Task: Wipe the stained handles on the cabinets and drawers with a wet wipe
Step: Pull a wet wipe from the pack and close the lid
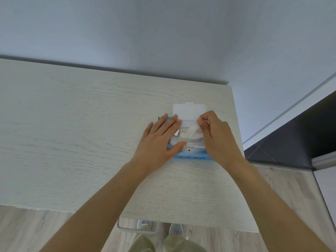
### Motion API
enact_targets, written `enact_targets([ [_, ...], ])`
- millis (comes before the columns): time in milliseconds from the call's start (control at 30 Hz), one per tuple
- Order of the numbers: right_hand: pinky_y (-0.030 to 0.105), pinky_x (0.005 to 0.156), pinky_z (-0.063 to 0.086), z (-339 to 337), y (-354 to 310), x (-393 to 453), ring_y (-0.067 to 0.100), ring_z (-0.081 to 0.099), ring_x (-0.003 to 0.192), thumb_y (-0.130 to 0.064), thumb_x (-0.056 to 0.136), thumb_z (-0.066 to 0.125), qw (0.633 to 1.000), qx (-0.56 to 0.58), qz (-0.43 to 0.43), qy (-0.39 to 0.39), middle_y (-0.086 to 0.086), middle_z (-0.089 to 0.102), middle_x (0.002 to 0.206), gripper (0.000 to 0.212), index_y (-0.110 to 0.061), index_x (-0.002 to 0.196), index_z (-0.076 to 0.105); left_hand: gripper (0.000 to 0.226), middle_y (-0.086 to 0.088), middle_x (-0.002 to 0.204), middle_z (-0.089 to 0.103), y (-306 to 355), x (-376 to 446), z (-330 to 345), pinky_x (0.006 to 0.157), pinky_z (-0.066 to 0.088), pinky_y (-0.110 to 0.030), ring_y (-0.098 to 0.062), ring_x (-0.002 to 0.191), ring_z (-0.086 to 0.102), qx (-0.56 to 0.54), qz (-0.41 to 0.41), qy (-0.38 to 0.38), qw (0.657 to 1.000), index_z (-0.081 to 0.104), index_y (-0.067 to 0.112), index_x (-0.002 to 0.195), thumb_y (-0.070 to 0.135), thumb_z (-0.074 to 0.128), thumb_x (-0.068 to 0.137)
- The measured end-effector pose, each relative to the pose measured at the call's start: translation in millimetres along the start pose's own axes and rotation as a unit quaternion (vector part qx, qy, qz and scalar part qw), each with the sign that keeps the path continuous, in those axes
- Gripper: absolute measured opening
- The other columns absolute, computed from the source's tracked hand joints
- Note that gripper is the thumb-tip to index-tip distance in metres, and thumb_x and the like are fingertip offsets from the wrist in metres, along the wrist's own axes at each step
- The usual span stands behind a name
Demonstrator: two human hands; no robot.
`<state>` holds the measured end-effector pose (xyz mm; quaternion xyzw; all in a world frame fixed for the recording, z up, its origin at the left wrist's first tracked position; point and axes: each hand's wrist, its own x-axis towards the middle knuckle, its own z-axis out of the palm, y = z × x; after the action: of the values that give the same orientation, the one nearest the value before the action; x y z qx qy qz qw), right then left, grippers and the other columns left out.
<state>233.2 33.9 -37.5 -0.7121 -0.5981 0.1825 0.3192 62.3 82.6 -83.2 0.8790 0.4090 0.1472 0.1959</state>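
left hand [160, 142]: flat, fingers straight, pressed on wipes pack [192, 155], frame centre
right hand [216, 137]: wet wipe [192, 132] pinched at pack opening
lid [189, 110]: flipped open

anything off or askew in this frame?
Nothing stands out. The wet wipe pack lies flat on the cabinet top, lid flipped open; left hand steadies it while right hand pinches a wipe.

The wipe pack [190, 155] lies on the cabinet top [81, 133] near its right edge, lid [189, 110] flipped toward the back edge. A handle [136, 230] projects below the front edge.
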Motion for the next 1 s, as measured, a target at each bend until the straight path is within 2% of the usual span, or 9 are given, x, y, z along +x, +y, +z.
enact_targets([
  [67,0.013,0.068,0.042,-1.9,-1.4,2.1,0.008,0.049,0.076,-0.03,0.102,0.039,1.0,0.028,-0.003,0.007,-0.017,0.05,0.081,0.013,-0.031,0.089,0.042,0.08,0.019,0.154,0.002,0.5,0.5,-2.6,0.12,-0.003,-0.037,-0.002,0.143,-0.008,0.028,0.0,-0.01,1.0,0.014,0.03,0.15,0.07,0.012,0.081],
  [233,0.009,0.064,0.036,-9.3,4.7,2.2,-0.006,0.052,0.081,-0.033,0.094,0.054,0.999,0.03,0.004,0.028,-0.026,0.047,0.084,0.015,-0.034,0.095,0.039,0.067,0.014,0.158,0.0,4.8,2.5,-9.8,0.118,-0.01,-0.043,-0.008,0.146,-0.004,0.071,0.023,0.005,0.997,-0.005,0.039,0.144,0.067,0.009,0.085],
  [333,0.002,0.059,0.041,-15.3,10.2,-1.8,-0.018,0.05,0.082,-0.023,0.098,0.049,0.999,0.026,0.008,0.027,-0.031,0.045,0.083,0.016,-0.035,0.1,0.039,0.064,0.01,0.158,0.0,12.1,2.8,-11.7,0.119,0.009,-0.046,-0.008,0.145,0.004,0.008,0.08,0.058,0.995,-0.006,0.042,0.145,0.064,0.024,0.093],
  [433,-0.005,0.063,0.038,-20.8,10.6,-5.5,-0.012,0.051,0.078,-0.017,0.099,0.048,0.999,0.033,0.02,0.014,-0.03,0.046,0.091,0.023,-0.038,0.106,0.04,0.067,0.006,0.159,-0.003,21.8,2.2,-10.4,0.106,0.039,-0.041,0.003,0.138,0.01,-0.084,0.083,0.122,0.985,-0.004,0.038,0.147,0.053,0.035,0.095],
  [533,-0.009,0.066,0.034,-27.1,7.5,-7.8,-0.017,0.049,0.082,-0.023,0.097,0.051,0.999,0.044,0.013,0.027,-0.031,0.045,0.094,0.019,-0.037,0.108,0.043,0.064,0.004,0.153,0.026,32.5,-2.8,-8.5,0.091,0.05,-0.033,0.004,0.122,0.038,-0.147,0.044,0.108,0.982,0.001,0.037,0.147,0.053,0.038,0.096],
  [733,-0.007,0.07,0.035,-35.0,3.2,-12.6,-0.026,0.044,0.09,-0.038,0.095,0.048,0.997,0.079,0.004,0.023,-0.034,0.048,0.095,0.011,-0.039,0.106,0.045,0.05,0.003,0.124,0.063,32.1,8.0,-8.5,0.099,0.037,-0.027,-0.018,0.112,0.057,-0.018,0.074,0.093,0.993,0.03,0.02,0.148,0.025,0.045,0.101],
  [867,-0.002,0.072,0.036,-30.8,3.2,-16.0,-0.017,0.05,0.085,-0.029,0.101,0.038,0.994,0.108,0.001,0.007,-0.024,0.054,0.098,0.016,-0.036,0.11,0.049,0.063,-0.002,0.153,0.03,21.0,42.4,-21.3,0.111,0.024,-0.033,-0.02,0.136,0.03,-0.012,0.034,0.104,0.994,0.022,0.019,0.15,0.029,0.053,0.096],
  [933,0.003,0.076,0.038,-27.0,2.7,-17.1,-0.015,0.05,0.092,-0.032,0.099,0.04,0.995,0.102,0.004,0.0,-0.026,0.052,0.101,0.014,-0.038,0.11,0.047,0.079,-0.006,0.16,0.001,15.7,62.9,-24.1,0.117,0.005,-0.036,-0.022,0.145,0.005,0.044,-0.011,0.065,0.997,0.006,0.019,0.153,0.048,0.05,0.094],
  [1000,0.004,0.076,0.039,-23.5,3.6,-18.0,-0.018,0.047,0.094,-0.036,0.096,0.046,0.996,0.094,0.007,-0.003,-0.032,0.048,0.099,0.013,-0.04,0.108,0.044,0.087,-0.01,0.16,-0.003,13.7,77.9,-22.6,0.116,-0.006,-0.043,-0.023,0.146,-0.001,0.073,-0.071,0.0,0.995,-0.007,0.023,0.152,0.065,0.037,0.09],
])
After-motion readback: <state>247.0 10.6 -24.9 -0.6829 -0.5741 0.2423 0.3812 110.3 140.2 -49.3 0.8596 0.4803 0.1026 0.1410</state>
